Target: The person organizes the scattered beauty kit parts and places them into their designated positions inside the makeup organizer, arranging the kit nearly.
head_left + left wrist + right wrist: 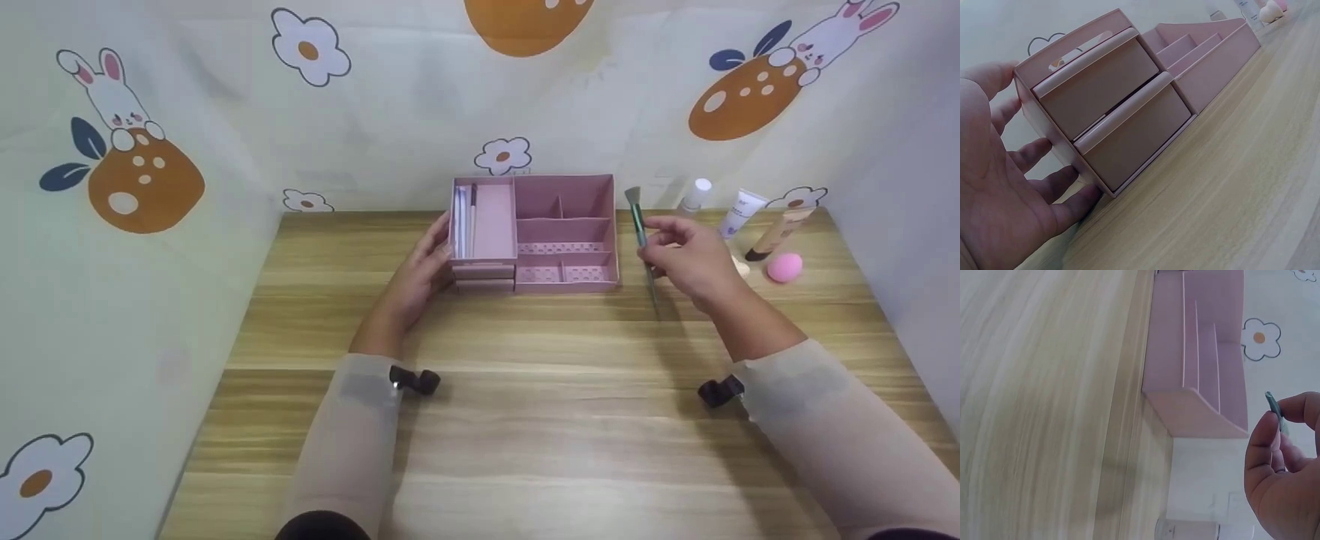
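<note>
A pink desktop organizer (566,196) stands against the back wall, with two drawers (1129,115) on its left part. My left hand (421,274) rests on the organizer's left side, its fingers spread along the side wall in the left wrist view. Between thumb and fingers my right hand (694,259) pinches a green makeup brush (637,217), just right of the organizer and above the table. The brush's bristles point up and away. In the right wrist view only the tip of its handle (1271,401) shows clearly past the fingers.
The organizer's top tray holds a thin brush (472,214) and some slim pale items (460,225). At the right stand a white bottle (697,193), a white tube (741,214) and a beige tube (780,232). A pink makeup sponge (784,268) lies near them; a cream sponge (741,266) is partly hidden.
</note>
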Tool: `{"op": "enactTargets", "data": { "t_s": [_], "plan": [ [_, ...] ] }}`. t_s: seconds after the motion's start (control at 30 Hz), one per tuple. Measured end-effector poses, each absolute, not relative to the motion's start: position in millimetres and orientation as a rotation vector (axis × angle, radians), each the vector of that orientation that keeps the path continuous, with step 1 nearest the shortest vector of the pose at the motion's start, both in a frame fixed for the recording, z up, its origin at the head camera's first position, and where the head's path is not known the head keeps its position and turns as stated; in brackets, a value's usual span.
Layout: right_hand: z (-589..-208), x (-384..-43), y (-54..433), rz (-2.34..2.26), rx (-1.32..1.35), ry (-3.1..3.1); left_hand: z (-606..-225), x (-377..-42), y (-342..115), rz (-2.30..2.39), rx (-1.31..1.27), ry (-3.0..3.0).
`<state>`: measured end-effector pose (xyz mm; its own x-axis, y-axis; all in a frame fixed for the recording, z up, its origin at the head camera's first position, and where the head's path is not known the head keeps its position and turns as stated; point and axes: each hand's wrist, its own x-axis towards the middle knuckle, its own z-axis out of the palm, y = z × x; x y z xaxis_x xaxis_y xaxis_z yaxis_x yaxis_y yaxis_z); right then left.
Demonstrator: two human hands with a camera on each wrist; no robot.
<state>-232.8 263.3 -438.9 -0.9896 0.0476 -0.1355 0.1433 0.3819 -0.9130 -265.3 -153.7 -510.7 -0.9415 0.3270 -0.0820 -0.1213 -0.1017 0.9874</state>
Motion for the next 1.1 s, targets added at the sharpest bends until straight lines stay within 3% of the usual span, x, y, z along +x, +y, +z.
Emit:
{"op": "enactTargets", "data": {
  "t_s": [0.53, 1.1],
  "plan": [
    [-426.8, -231.8, 213.8, -1.845, 0.027, 2.4, -509.4, -263.3, -153.6, 2.087, 0.213, 1.898],
    [-420.2, -252.9, 154.5, -1.818, -0.002, 2.342, -508.6, -263.6, -153.1, 2.103, 0.202, 1.891]
  ]
}}
